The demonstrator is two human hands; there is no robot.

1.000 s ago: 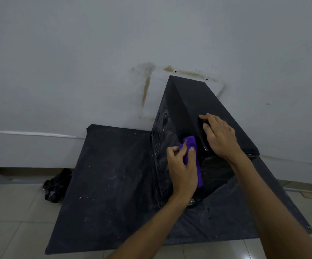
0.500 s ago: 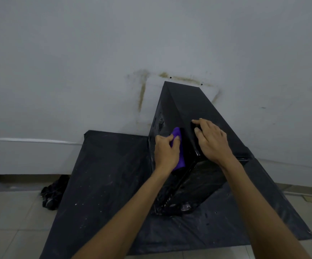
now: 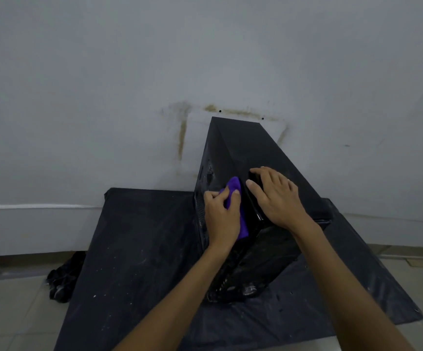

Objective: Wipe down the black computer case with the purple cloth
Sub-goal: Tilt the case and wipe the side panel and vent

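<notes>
The black computer case (image 3: 240, 145) stands upright on a black plastic sheet (image 3: 134, 249) against the wall. My left hand (image 3: 220, 216) grips the bunched purple cloth (image 3: 233, 188) and presses it on the case's glossy left side, just below the top edge. My right hand (image 3: 277, 196) rests on the case's top near its front, fingers bent over the top edge. Part of the cloth is hidden under my left hand.
A crumpled black bag (image 3: 63, 277) lies on the tiled floor (image 3: 10, 312) left of the sheet. The grey stained wall (image 3: 180, 72) rises right behind the case. A white strip (image 3: 28, 206) runs along the wall at left.
My left hand has slid the purple cloth up the case's side toward the top edge. My right hand has stayed on the top of the case.
</notes>
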